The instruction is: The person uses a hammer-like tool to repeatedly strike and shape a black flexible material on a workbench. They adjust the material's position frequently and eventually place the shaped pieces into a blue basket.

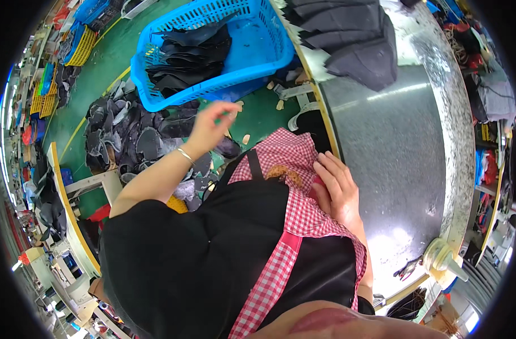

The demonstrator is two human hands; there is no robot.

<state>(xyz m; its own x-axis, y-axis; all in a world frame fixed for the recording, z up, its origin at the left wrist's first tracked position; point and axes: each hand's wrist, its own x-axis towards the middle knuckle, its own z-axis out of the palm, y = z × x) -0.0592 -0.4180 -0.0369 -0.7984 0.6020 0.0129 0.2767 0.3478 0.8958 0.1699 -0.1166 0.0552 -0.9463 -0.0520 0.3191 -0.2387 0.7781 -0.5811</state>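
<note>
My left hand [210,127], with a silver bangle at the wrist, is in mid-air in front of the blue plastic basket [258,70]. Its fingers are loosely curled and a little blurred, a gap shows beside the thumb, and I see nothing in them. Layered black cut pieces [193,56] lie inside the basket. My right hand [337,186] rests at the near left edge of the dark worktable [393,152], fingers stretched out against the red checked apron [283,150]. Part of its palm and thumb side is hidden by the apron.
Dark scraps [145,141] are heaped on the green floor [114,53] below the basket. A stack of dark grey cut pieces [359,51] lies at the table's far end. Small snips [407,268] and a pale machine part [441,260] are at its near right corner.
</note>
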